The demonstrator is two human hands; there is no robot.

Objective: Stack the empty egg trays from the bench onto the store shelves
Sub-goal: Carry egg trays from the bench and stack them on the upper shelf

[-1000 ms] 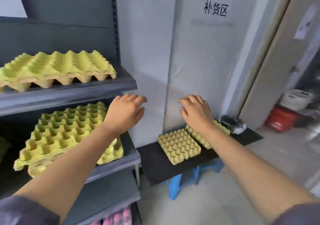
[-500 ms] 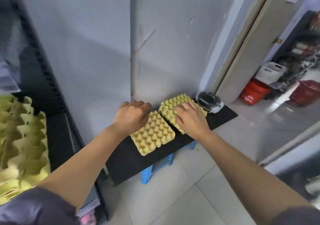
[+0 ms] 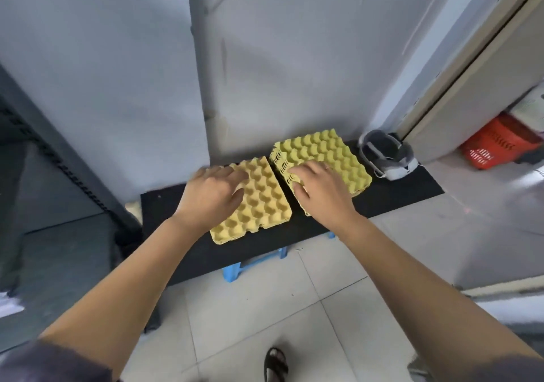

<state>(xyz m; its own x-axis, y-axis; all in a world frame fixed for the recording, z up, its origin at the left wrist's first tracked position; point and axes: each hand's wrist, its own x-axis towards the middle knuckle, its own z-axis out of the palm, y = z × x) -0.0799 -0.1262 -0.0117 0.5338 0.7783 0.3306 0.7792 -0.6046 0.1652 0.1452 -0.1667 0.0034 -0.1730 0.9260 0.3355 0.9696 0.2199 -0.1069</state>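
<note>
Two lots of yellow egg trays lie on the black bench against the wall. The left one is a single tray. My left hand lies palm down over its far left part, fingers spread and relaxed. To its right sits a thicker stack of trays, a narrow gap apart. My right hand rests on that stack's near left corner, its fingertips reaching the left edge. Neither tray is lifted.
The dark shelf upright stands at the left; its shelves are out of view. A grey and white device sits on the bench's right end. A red basket lies beyond the doorway. Blue stool legs carry the bench. My sandalled foot stands on the tiles.
The view has swung right and down from the shelves to the bench. Both hands have come down from in front of the wall onto the two lots of trays.
</note>
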